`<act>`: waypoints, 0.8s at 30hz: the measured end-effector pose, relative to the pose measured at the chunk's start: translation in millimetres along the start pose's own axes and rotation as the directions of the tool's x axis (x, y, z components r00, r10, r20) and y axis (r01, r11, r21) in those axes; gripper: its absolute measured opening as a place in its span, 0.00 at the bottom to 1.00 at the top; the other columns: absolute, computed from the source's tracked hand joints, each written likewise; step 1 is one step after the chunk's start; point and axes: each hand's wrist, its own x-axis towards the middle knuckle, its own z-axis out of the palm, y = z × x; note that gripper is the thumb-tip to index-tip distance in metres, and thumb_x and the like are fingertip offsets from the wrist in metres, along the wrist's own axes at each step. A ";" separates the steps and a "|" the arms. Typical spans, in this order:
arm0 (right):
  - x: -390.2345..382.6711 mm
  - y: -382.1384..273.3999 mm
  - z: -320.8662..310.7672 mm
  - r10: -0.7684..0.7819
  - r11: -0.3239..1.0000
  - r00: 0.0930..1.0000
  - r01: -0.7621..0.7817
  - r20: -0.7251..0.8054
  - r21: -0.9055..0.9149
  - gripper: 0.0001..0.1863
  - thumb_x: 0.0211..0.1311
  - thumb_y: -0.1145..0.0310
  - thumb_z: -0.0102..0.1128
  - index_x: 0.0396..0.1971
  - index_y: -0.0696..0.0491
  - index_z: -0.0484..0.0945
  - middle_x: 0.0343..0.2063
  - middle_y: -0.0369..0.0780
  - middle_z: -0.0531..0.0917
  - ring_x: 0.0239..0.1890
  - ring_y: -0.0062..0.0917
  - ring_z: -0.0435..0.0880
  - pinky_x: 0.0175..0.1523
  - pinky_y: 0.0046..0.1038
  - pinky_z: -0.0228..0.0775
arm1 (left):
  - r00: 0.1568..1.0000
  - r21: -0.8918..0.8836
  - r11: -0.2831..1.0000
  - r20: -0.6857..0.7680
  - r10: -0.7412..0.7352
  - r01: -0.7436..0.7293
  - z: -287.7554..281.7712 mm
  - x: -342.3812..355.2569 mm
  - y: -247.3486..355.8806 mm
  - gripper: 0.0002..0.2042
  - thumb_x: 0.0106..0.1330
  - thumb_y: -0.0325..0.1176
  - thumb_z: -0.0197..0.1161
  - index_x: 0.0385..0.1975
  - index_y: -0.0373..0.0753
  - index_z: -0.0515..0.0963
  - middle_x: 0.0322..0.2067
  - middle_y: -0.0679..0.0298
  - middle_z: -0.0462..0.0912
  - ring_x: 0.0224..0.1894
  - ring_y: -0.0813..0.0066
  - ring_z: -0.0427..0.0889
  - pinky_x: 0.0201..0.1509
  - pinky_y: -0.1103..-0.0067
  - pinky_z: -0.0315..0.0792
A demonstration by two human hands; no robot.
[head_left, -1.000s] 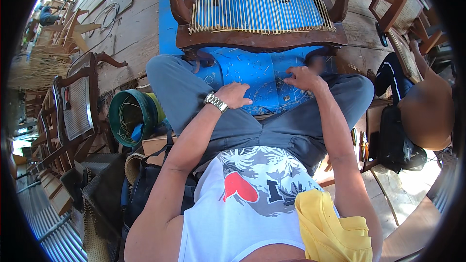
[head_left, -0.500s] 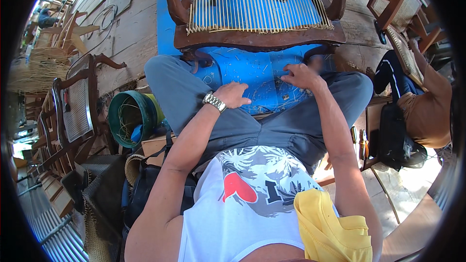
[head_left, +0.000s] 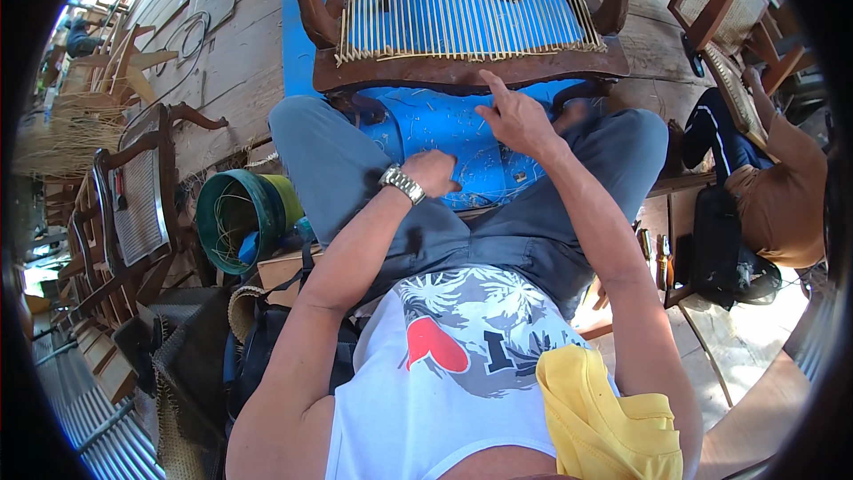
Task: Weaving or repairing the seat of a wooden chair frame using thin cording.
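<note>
A dark brown wooden chair frame (head_left: 533, 71) stands in front of me. Pale cane strands (head_left: 471, 9) run lengthwise across its seat in close rows. Just below the front rail, my right hand (head_left: 520, 120) is open, its index finger stretched toward the rail and its thumb apart. Nothing shows in it. Over my left thigh, beside the blue sheet, hovers my left hand (head_left: 433, 173), a metal-banded watch (head_left: 402, 184) on its wrist. Its fingers curl under, and anything inside them is hidden.
Cane scraps litter the blue sheet (head_left: 426, 129) between my legs. At left stand a green bucket (head_left: 233, 222) with strands inside and a cane-panelled chair (head_left: 142, 187). Bottles (head_left: 662, 260) and a black bag (head_left: 720, 249) are at right, near another person (head_left: 782, 196).
My right hand has moved left and up toward the chair's front rail, its index finger now stretched out. My left hand has shifted slightly, its fingers more curled.
</note>
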 end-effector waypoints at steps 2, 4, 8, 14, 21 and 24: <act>3.2 -2.4 7.9 0.015 0.996 1.000 -0.013 0.015 -0.093 0.41 0.64 0.60 0.60 0.71 0.57 0.51 0.27 0.50 0.83 0.28 0.44 0.83 0.36 0.41 0.75 | 1.000 -0.013 1.000 0.018 0.019 -0.019 6.1 -3.7 3.2 0.27 0.61 0.48 0.65 0.55 0.36 0.75 0.45 0.47 0.82 0.50 0.50 0.80 0.55 0.63 0.74; 5.3 -7.4 10.7 0.037 0.976 0.986 -0.001 0.161 -0.218 0.46 0.65 0.56 0.59 0.72 0.63 0.43 0.27 0.51 0.83 0.27 0.45 0.83 0.34 0.42 0.75 | 0.998 -0.029 0.999 0.037 0.041 -0.039 10.8 -5.0 3.9 0.27 0.61 0.49 0.65 0.55 0.36 0.75 0.45 0.46 0.82 0.50 0.49 0.80 0.56 0.63 0.73; 12.3 -15.4 5.2 0.119 0.965 0.963 -0.054 0.244 -0.258 0.49 0.64 0.54 0.59 0.71 0.65 0.40 0.27 0.51 0.83 0.27 0.45 0.83 0.34 0.43 0.75 | 0.994 -0.136 0.985 -0.013 0.108 -0.108 9.5 0.0 1.9 0.27 0.61 0.48 0.65 0.56 0.37 0.74 0.46 0.45 0.81 0.51 0.49 0.80 0.56 0.62 0.73; 19.3 -8.6 7.2 0.090 0.974 0.975 -0.043 0.205 -0.221 0.50 0.63 0.55 0.59 0.71 0.64 0.39 0.26 0.53 0.83 0.26 0.46 0.83 0.31 0.43 0.75 | 0.994 -0.108 0.989 -0.048 0.096 -0.101 -4.0 6.3 1.4 0.26 0.62 0.47 0.65 0.56 0.37 0.73 0.48 0.47 0.80 0.50 0.48 0.80 0.55 0.61 0.73; 6.1 -6.5 14.1 0.055 0.996 0.984 -0.043 0.167 -0.075 0.52 0.61 0.59 0.63 0.72 0.62 0.36 0.25 0.54 0.82 0.26 0.48 0.82 0.31 0.45 0.73 | 0.981 -0.158 0.971 -0.105 0.166 -0.181 32.8 14.8 -0.3 0.24 0.59 0.45 0.67 0.51 0.37 0.76 0.39 0.47 0.83 0.43 0.47 0.82 0.46 0.60 0.77; 4.2 -11.5 9.3 0.054 0.997 0.982 -0.044 0.183 -0.058 0.52 0.60 0.59 0.63 0.73 0.60 0.36 0.27 0.54 0.83 0.28 0.48 0.83 0.33 0.44 0.73 | 0.982 -0.179 0.967 -0.091 0.166 -0.180 29.7 10.1 1.0 0.23 0.61 0.45 0.66 0.52 0.36 0.76 0.40 0.48 0.83 0.43 0.48 0.83 0.46 0.60 0.77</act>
